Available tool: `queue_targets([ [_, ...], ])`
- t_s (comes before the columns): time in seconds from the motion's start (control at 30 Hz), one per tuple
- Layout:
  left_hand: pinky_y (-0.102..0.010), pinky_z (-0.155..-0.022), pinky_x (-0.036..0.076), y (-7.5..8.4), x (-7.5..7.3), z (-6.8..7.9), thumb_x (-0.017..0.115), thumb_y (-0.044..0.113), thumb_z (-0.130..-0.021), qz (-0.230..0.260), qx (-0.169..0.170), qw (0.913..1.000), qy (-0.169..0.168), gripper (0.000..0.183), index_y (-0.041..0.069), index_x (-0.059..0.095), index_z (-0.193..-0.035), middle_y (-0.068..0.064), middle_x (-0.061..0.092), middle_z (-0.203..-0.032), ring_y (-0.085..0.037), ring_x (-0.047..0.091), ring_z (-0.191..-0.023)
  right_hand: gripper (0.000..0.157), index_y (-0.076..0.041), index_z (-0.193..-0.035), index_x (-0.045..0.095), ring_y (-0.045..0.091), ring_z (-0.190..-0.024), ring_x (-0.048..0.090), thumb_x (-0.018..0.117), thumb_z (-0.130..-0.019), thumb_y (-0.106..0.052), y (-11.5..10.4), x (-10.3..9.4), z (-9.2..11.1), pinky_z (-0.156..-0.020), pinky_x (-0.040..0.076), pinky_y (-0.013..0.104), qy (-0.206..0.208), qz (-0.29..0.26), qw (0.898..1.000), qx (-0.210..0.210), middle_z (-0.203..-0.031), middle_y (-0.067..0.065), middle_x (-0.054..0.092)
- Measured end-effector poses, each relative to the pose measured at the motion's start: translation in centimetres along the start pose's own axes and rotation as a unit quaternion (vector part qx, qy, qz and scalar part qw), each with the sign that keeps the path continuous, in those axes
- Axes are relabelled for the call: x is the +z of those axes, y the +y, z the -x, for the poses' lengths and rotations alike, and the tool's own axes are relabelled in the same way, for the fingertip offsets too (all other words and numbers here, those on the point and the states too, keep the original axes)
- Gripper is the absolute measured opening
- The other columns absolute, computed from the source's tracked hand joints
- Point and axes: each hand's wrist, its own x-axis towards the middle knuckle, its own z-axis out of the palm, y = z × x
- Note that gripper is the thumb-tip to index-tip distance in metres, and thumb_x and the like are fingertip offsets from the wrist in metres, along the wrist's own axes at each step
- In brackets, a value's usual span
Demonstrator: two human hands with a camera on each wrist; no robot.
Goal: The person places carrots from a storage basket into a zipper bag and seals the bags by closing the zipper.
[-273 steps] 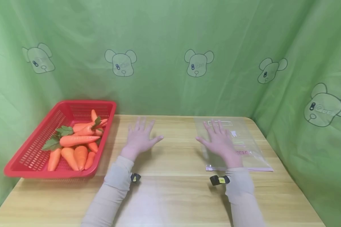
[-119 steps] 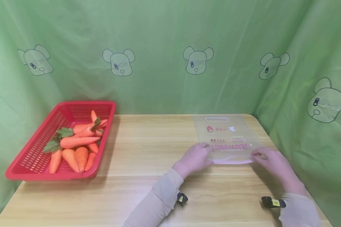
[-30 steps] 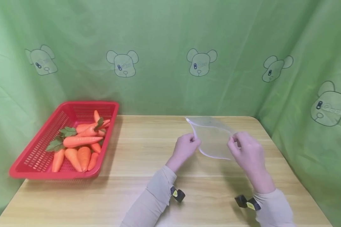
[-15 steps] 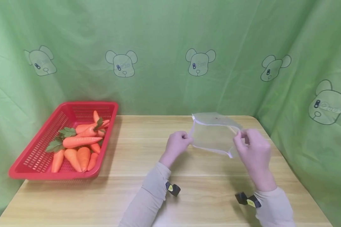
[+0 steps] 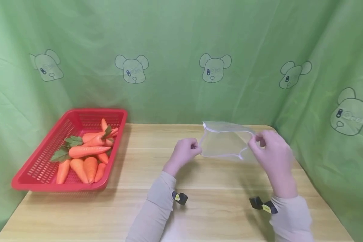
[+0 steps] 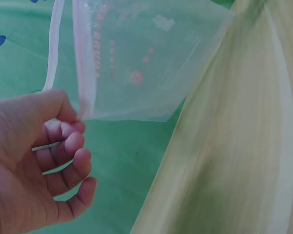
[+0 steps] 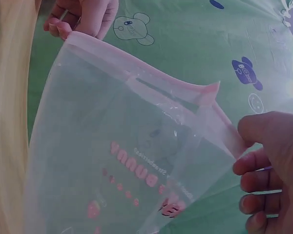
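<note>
A clear zip bag [image 5: 230, 126] with pink edging hangs above the right half of the table, its mouth spread toward me. My left hand [image 5: 183, 153] pinches the mouth's left edge between thumb and index finger. At the opposite edge, my right hand [image 5: 273, 154] pinches the film, fingers curled. Pink lettering and small prints show through the bag [image 7: 112, 122] in the right wrist view. Seen from the left wrist, the other fingers of the left hand [image 6: 34, 146] curl loosely below the pinch. Nothing is visible inside the bag.
A red plastic basket [image 5: 57, 187] stands at the table's left side, holding several orange carrots [image 5: 89, 151], some with green leaves. The wooden table [image 5: 211, 201] is bounded behind and at the sides by a green curtain [image 5: 172, 94] with bear-head prints.
Both hands, first spread palm-down, have taken the flat bag by its mouth and lifted it. Over the last second the left hand moved left and the right hand slightly right and up.
</note>
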Motion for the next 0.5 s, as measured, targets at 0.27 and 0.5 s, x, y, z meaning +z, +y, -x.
queue_targets([
  [0.27, -0.017, -0.056, 0.035, -0.2, -1.0, 0.2, 0.060, 0.010, -0.084, -0.032, 0.060, 0.9967, -0.044, 0.018, 0.015, 0.051, -0.069, 0.006, 0.047, -0.064, -0.007, 0.042, -0.060, 0.009, -0.007, -0.079, 0.062, 0.021, -0.062, 0.053, 0.060, -0.080, -0.016, -1.0, 1.4, -0.3, -0.053, 0.041, 0.034, -0.102, -0.027, 0.994, -0.013, -0.070, 0.008, 0.059],
  [0.5, -0.018, -0.060, 0.035, -0.6, -1.8, 0.2, 0.061, 0.007, -0.084, -0.023, 0.086, 0.9914, -0.096, 0.023, 0.016, 0.047, -0.068, 0.006, 0.045, -0.065, -0.007, 0.042, -0.064, 0.005, -0.011, -0.083, 0.062, 0.021, -0.070, 0.057, 0.061, -0.079, -0.013, -2.1, 2.1, -1.4, -0.057, 0.045, 0.035, -0.170, -0.037, 0.985, -0.006, -0.079, 0.007, 0.064],
])
